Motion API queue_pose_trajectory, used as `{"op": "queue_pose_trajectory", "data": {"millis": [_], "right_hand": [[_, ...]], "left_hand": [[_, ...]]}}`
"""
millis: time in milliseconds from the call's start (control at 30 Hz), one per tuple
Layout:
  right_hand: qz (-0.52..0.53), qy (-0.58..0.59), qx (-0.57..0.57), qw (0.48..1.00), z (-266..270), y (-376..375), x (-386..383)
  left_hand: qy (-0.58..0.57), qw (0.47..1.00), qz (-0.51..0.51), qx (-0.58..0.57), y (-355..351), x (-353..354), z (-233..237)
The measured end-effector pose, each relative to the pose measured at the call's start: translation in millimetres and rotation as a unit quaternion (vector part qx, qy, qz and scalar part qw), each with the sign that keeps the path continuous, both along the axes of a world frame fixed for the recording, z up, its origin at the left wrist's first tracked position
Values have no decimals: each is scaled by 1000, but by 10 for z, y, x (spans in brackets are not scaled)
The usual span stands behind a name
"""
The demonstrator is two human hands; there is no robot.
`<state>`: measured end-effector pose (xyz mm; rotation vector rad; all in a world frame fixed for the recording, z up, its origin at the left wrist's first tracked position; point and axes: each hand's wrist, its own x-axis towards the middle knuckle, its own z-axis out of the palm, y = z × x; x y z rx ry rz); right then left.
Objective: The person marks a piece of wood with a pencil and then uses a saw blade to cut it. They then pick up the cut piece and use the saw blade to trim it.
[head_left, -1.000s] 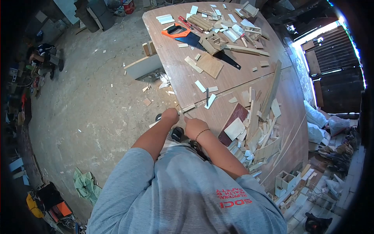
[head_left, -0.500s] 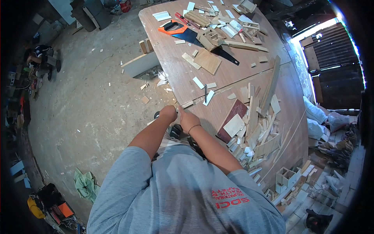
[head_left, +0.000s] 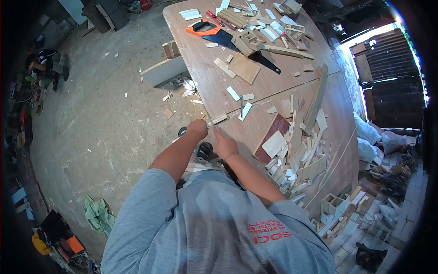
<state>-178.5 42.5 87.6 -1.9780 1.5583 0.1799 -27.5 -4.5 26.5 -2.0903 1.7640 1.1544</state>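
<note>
At the table's near left edge, my left hand (head_left: pixel 198 129) is closed around something I cannot make out. Close beside it on the right is my right hand (head_left: pixel 224 144), its index finger pointing up toward a small wood strip (head_left: pixel 219 119) at the edge. The other fingers of the right hand curl out of view below. A dark pen-like tool (head_left: pixel 241 106) lies on the wooden table (head_left: pixel 210 86), touching a white strip (head_left: pixel 245 111). Farther back rests a handsaw with an orange handle (head_left: pixel 204 28), partly under a small wooden assembly (head_left: pixel 246 42).
Wood offcuts (head_left: pixel 299 150) and a dark red board (head_left: pixel 271 138) lie on the table's right side. A grey panel (head_left: pixel 165 72) stands left of the table. Another person (head_left: pixel 49 66) sits far left. Green cloth (head_left: pixel 98 214) is on the floor.
The wood strip at the table edge shows more, reaching from between my hands. My right hand has shifted slightly right and down, and its wrist has turned, hiding the bracelet.
</note>
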Motion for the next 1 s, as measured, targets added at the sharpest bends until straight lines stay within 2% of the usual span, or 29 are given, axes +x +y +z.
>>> {"op": "queue_pose_trajectory", "data": {"millis": [67,167,300,367,467,600,800,867,1000], "right_hand": [[-18,-32,-33,999,-212,-149,131],[-27,-27,-27,999,-192,-3,32],[-14,-25,-26,999,128,548,-351],[-24,-73,-14,997,182,722,-452],[-13,-24,-13,1000,87,365,-227],[-13,-29,-35,999,-182,-84,88],[-31,-8,-22,999,18,601,-330],[-44,-57,-27,997,39,717,-414],[-42,-45,-65,996,-235,74,-15]], "left_hand": [[-8,1000,2,0,0,7,5],[-4,1000,-11,27,-12,1,91],[15,999,-3,28,-45,12,82],[6,1000,2,-4,1,20,-48],[6,1000,5,2,9,12,37],[5,1000,0,1,-33,39,31],[13,999,5,29,-50,0,138],[9,999,2,32,-21,8,172],[5,999,-13,34,-24,5,84]]}}
